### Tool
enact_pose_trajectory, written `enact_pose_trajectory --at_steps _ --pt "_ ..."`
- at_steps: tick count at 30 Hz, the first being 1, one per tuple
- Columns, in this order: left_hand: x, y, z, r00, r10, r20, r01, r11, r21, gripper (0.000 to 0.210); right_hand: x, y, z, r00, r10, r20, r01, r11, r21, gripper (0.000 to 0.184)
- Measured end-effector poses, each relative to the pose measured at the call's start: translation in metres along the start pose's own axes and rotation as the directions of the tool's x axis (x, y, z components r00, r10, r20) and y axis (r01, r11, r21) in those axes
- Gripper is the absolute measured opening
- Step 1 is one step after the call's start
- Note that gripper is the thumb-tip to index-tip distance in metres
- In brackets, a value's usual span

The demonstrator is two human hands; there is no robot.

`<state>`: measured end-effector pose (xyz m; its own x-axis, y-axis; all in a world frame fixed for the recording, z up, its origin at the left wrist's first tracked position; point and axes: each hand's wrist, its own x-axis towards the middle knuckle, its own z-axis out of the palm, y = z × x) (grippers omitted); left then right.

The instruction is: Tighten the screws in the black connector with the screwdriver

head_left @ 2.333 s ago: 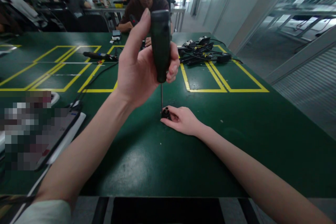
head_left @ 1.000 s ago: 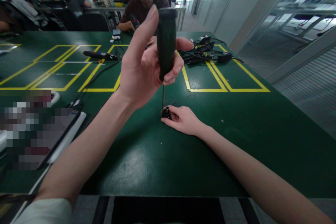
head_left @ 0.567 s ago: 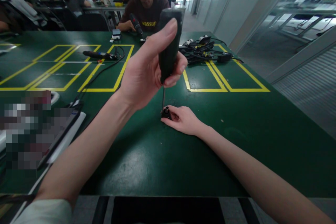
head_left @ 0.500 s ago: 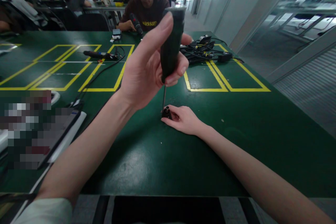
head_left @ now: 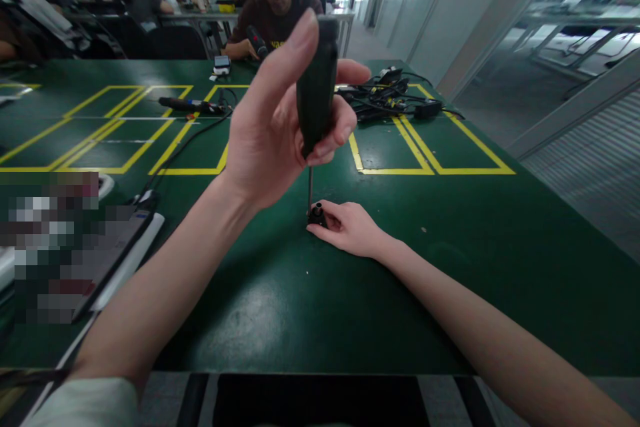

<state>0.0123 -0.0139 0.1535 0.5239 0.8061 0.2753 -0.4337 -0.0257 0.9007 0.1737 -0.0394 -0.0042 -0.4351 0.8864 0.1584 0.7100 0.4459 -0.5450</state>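
My left hand (head_left: 280, 120) is closed around the dark handle of a screwdriver (head_left: 317, 87), held nearly upright with its thin shaft pointing down. The tip of the shaft meets the left side of a small black part (head_left: 317, 215) on the green table. That part has a short round tube on top; the rest of it is partly covered by fingers. My right hand (head_left: 350, 227) rests on the table and pinches the part between thumb and fingers from the right. Exactly where the tip sits on the part is too small to tell.
Yellow tape boxes mark the green table (head_left: 380, 307). A pile of black cables (head_left: 385, 97) lies at the far right, a corded black tool (head_left: 190, 105) at the far left. A blurred-out device (head_left: 90, 260) is near my left arm. A person (head_left: 275, 13) sits opposite, holding a power tool.
The screwdriver's handle has shifted slightly left and its shaft stands straighter. My left index finger has stretched out further right. The right hand and the black part have stayed in place.
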Motion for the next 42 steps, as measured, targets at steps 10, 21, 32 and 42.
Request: enact_pose_trajectory --at_steps 10,21,32,42 --pt "0.0009 -0.0064 -0.0007 0.999 0.047 0.006 -0.048 0.998 0.032 0.036 -0.0005 -0.0019 -0.0014 1.000 0.006 0.002 -0.006 1.000 0.009 0.031" --pt "0.0017 -0.0022 -0.0002 0.998 -0.039 0.039 0.041 0.999 -0.027 0.067 -0.0014 0.0004 -0.0004 1.000 0.004 0.001 -0.004 1.000 0.011 0.028" --pt "0.0020 -0.0067 -0.0011 0.999 -0.033 0.043 0.033 0.999 -0.008 0.058 -0.0008 0.0013 0.0005 1.000 0.003 0.004 -0.003 1.000 0.002 0.030" --pt "0.0014 -0.0060 -0.0020 0.996 -0.037 0.084 0.040 0.998 -0.039 0.050 -0.0006 -0.0003 0.0014 1.000 0.001 -0.010 -0.001 1.000 0.003 0.032"
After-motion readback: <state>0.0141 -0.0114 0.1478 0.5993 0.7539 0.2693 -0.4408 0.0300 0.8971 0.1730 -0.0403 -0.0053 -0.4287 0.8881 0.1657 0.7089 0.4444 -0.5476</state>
